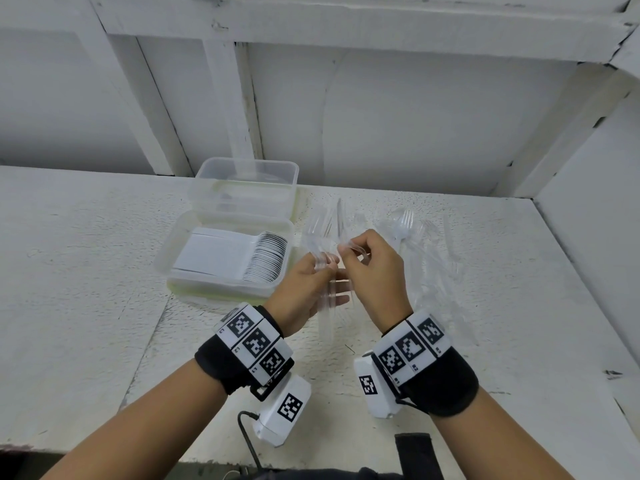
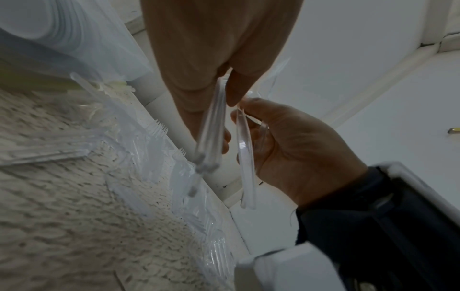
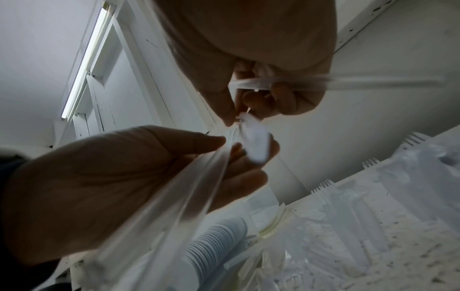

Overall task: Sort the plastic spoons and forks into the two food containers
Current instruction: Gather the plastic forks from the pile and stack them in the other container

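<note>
Gripping clear forks [image 1: 323, 237], both hands [image 1: 341, 271]; wrist views alone reveal, perhaps, several handles.

Head view bright, even — wrist views dim, blurred, edges warped.

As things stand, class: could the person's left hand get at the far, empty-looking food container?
Probably yes. The far container stands open-topped, with only the low near container between. But the left hand already grips clear forks, so it could drop them in, not grasp more.
</note>
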Action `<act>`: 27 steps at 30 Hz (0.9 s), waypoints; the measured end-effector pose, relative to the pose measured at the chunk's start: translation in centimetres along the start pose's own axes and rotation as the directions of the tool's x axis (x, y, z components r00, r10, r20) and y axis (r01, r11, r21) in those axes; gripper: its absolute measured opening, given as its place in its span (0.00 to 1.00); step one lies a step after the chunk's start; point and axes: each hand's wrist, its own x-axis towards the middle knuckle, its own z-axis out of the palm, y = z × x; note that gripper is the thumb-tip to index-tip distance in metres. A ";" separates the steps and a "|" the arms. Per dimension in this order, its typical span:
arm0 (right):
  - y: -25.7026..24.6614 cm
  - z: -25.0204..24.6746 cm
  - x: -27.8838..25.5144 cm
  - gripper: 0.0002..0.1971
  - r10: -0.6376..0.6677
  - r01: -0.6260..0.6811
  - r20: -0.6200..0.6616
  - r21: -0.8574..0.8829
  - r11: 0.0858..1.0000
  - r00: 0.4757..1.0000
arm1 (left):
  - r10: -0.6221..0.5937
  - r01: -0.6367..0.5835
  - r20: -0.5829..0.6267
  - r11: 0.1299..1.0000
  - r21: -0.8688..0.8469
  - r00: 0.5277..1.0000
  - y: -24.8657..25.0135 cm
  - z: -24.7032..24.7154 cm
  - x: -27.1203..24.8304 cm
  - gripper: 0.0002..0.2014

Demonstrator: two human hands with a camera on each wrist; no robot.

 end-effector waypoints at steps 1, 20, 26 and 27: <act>0.0 0.1 -0.1 0.06 -0.006 0.006 -0.009 0.018 1.000 1.000 | 0.004 -0.004 -0.003 1.000 -0.014 1.000 0.0 0.0 0.0 0.16; -0.1 0.0 0.3 0.10 0.127 -0.124 0.158 -0.025 0.992 0.979 | 0.050 -0.053 0.046 0.995 0.088 0.998 0.2 -0.5 -0.7 0.03; -0.5 -0.3 -0.4 0.09 0.170 -0.205 0.226 0.139 0.969 0.959 | 0.015 -0.013 -0.070 0.999 0.036 0.997 0.2 -0.6 -0.5 0.06; -0.4 -0.3 -0.7 0.08 0.152 -0.186 0.222 0.141 0.972 0.963 | 0.013 -0.012 -0.071 1.000 0.013 0.997 0.3 -0.6 -0.5 0.07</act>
